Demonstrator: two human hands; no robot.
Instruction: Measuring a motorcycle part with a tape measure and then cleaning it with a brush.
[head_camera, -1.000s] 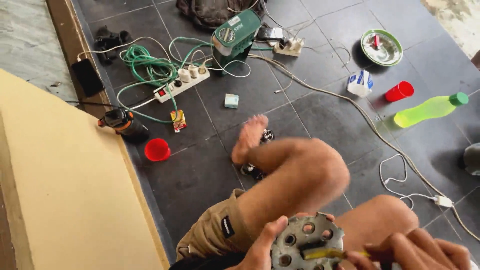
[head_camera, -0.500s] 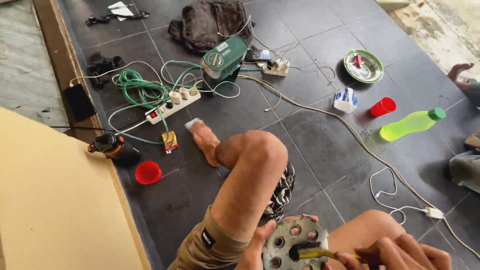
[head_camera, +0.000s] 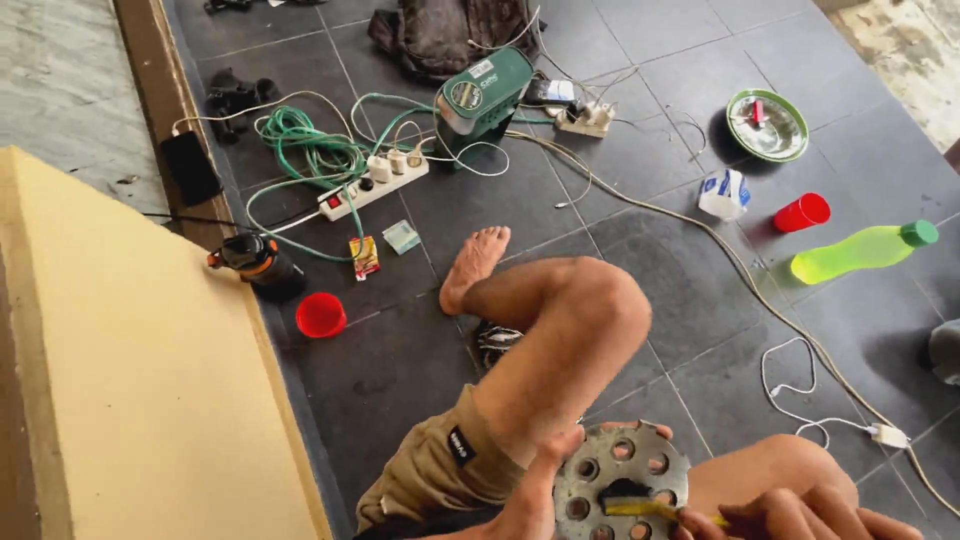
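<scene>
At the bottom edge my left hand (head_camera: 535, 495) grips a round grey metal disc (head_camera: 618, 478) with several round holes, thumb on its left rim. My right hand (head_camera: 800, 517) holds a yellow-handled tool (head_camera: 650, 507) whose dark tip rests on the disc's middle. Both hands sit above my bare knees; my left leg (head_camera: 560, 330) stretches out over the dark tiled floor.
A green machine (head_camera: 480, 90), a white power strip (head_camera: 372, 182) with a green cable, a red cup (head_camera: 320, 314), a dark jar (head_camera: 258, 262), another red cup (head_camera: 803, 211), a green bottle (head_camera: 860, 250), a green plate (head_camera: 765, 110) and a long cable (head_camera: 700, 230) lie around. A yellow slab (head_camera: 130, 380) fills the left.
My left foot has pulled back from near the power strip and the knee shifted right. The view has swung a little. Both hands keep the disc and the tool.
</scene>
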